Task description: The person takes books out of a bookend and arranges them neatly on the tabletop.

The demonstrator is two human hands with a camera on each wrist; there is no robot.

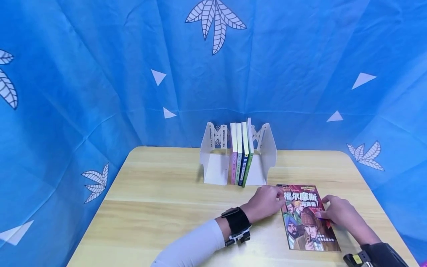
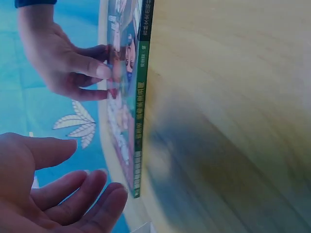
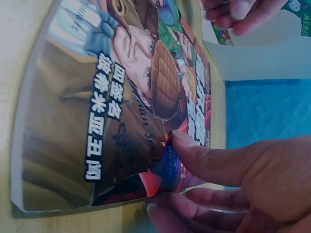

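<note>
A comic-style paperback book [image 1: 300,226] with a detective on its cover lies at the right of the table. My right hand [image 1: 343,215] pinches its right edge; in the right wrist view the thumb [image 3: 204,158] presses on the cover while the fingers curl at the edge, partly hidden beneath. Beside the book's upper left corner is my left hand [image 1: 265,204]. The left wrist view shows that hand [image 2: 58,194] with loosely bent fingers, apart from the green spine [image 2: 141,97] and holding nothing.
Behind the hands stands a white expandable book rack [image 1: 215,170]. Several thin books [image 1: 238,167] stand upright in its middle, the rightmost leaning slightly. The wooden table [image 1: 150,207] is bordered by a blue patterned cloth [image 1: 200,81] at the back and sides.
</note>
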